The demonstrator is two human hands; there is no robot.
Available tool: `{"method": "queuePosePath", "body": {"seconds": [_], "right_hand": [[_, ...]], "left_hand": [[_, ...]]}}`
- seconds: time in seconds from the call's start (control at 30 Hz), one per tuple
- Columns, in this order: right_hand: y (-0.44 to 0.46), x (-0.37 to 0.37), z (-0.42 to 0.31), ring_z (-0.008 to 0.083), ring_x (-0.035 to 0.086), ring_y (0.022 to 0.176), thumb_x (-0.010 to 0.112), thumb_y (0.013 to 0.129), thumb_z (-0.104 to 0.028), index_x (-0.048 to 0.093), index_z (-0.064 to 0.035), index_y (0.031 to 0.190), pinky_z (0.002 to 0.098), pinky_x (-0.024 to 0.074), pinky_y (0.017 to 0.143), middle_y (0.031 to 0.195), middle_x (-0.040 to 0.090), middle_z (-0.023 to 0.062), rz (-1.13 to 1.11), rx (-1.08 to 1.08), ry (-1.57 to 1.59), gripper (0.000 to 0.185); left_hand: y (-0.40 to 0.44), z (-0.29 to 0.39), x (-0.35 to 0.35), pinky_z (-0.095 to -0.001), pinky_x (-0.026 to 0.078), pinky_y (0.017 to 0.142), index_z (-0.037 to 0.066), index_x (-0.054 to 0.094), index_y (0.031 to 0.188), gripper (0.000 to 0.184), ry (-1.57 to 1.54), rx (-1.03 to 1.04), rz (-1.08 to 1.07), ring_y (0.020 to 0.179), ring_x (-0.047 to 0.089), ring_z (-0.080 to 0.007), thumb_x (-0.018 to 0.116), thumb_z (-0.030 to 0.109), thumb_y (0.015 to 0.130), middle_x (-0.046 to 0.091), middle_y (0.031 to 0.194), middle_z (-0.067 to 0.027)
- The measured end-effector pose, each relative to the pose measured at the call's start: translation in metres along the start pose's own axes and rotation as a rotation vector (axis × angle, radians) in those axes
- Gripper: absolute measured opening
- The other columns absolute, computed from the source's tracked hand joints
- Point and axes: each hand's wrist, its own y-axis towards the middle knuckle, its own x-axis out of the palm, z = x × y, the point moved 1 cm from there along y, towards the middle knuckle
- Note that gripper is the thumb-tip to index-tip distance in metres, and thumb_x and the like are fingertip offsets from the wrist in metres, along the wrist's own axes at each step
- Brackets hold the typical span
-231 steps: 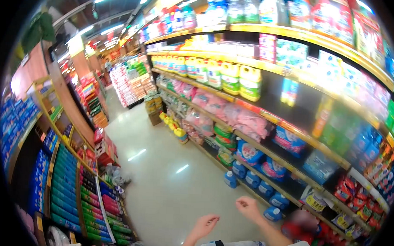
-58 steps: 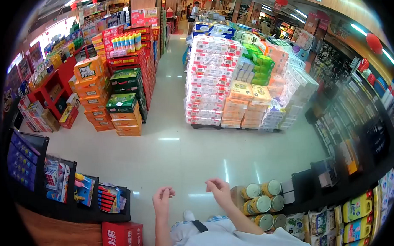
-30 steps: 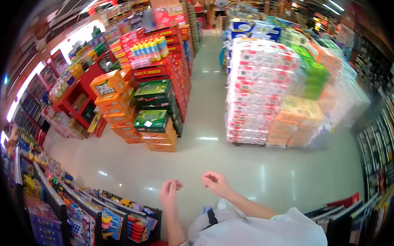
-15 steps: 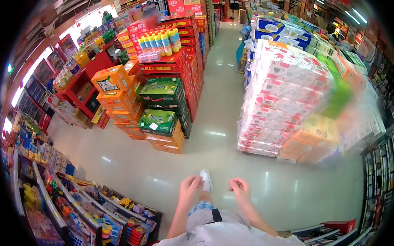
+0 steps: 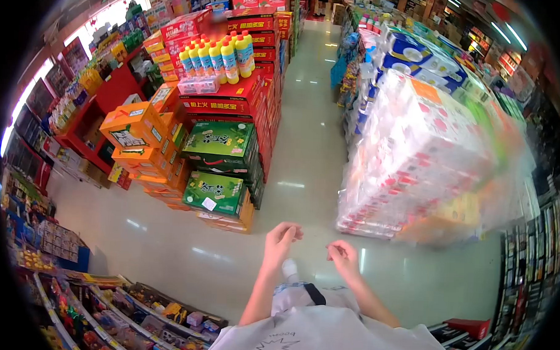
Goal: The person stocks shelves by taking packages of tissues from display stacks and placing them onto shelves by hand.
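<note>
Both my hands hang in front of my body above the shiny floor. My left hand (image 5: pixel 282 238) is half open, its fingers loosely bent with nothing visible in them. My right hand (image 5: pixel 343 257) is alike, fingers loosely curled and a gap at the thumb, holding nothing I can see. Neither hand touches anything. Nearest to the left one is a stack of green cartons (image 5: pixel 214 193) on orange boxes. Ahead of the right one stands a tall, blurred stack of plastic-wrapped white and red packs (image 5: pixel 410 155).
Red cartons (image 5: pixel 224 102) carry yellow-capped bottles (image 5: pixel 222 59). Orange boxes (image 5: pixel 136 130) stand left of them. An aisle floor (image 5: pixel 303 132) runs between the stacks. Low shelves of small goods (image 5: pixel 146 306) line the lower left, and a dark rack (image 5: pixel 530 264) stands at right.
The stacks appear larger and lower in view, as I have moved forward. My left hand has risen and its fingers reach out a little more. My right hand is slightly higher.
</note>
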Motion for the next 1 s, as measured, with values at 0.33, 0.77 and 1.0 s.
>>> {"method": "queuePosePath", "body": {"seconds": [0.33, 0.77, 1.0], "right_hand": [[0.089, 0.043, 0.016, 0.0053, 0.054, 0.062, 0.057, 0.088, -0.009, 0.061, 0.002, 0.089, 0.0198, 0.0433, 0.057, 0.071, 0.059, 0.002, -0.145, 0.064, -0.058, 0.012], [0.287, 0.103, 0.011, 0.0052, 0.053, 0.061, 0.057, 0.088, -0.013, 0.061, -0.001, 0.088, 0.02, 0.0408, 0.052, 0.069, 0.058, -0.0008, -0.357, 0.046, -0.033, 0.013], [0.398, 0.098, -0.007, 0.0046, 0.053, 0.061, 0.057, 0.088, -0.013, 0.062, -0.0011, 0.088, 0.0192, 0.0404, 0.053, 0.067, 0.058, 0.0003, -0.216, -0.082, 0.071, 0.013]], "left_hand": [[0.052, -0.045, -0.075, -0.0268, 0.047, 0.065, -0.002, 0.062, 0.09, 0.021, -0.064, -0.185, 0.226, 0.072, 0.061, -0.0152, 0.05, 0.015, 0.089, 0.064, 0.079, -0.0092], [0.194, 0.007, -0.116, -0.026, 0.046, 0.067, 0.0, 0.062, 0.09, 0.019, 0.031, -0.104, 0.433, 0.072, 0.06, -0.0142, 0.05, 0.014, 0.089, 0.064, 0.078, -0.0063], [0.295, 0.048, -0.135, -0.026, 0.048, 0.066, -0.002, 0.061, 0.092, 0.019, 0.136, 0.027, 0.459, 0.074, 0.061, -0.0145, 0.05, 0.014, 0.09, 0.063, 0.08, -0.0073]]}}
